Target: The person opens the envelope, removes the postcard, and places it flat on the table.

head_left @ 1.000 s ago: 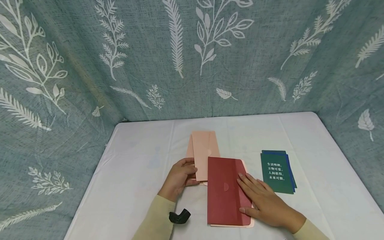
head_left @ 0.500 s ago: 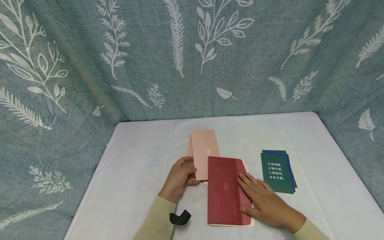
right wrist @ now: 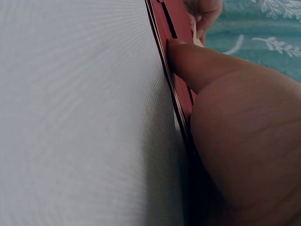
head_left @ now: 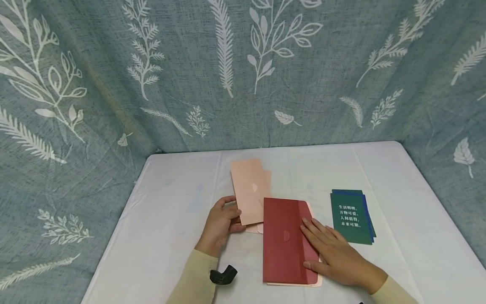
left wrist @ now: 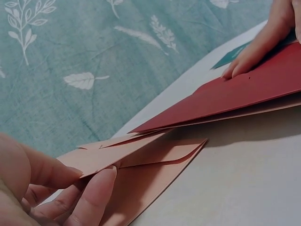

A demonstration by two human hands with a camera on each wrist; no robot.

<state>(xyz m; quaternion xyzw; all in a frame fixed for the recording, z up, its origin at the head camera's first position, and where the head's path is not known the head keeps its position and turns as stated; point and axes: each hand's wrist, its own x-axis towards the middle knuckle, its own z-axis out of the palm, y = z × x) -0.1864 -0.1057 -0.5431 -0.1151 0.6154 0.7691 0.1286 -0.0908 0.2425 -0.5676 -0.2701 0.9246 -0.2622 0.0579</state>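
From the head, the left hand [head_left: 223, 223] pinches the top pink envelope [head_left: 246, 192] over the bench [head_left: 163, 202], its corner a bit hidden by the red envelope [head_left: 282, 249]. The right hand [head_left: 336, 255] lies flat on that, fingers straight.

From the left wrist, the pinched edge is up off the lower pink envelope [left wrist: 141, 183]. This seems the picking-up step; next needs a gentle pinch.

From the right wrist, the thumb [right wrist: 181, 52] touches red.

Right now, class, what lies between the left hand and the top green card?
The head view shows, in order, the pinched peach envelope, the red envelope, the right hand resting on it, then white tablecloth.
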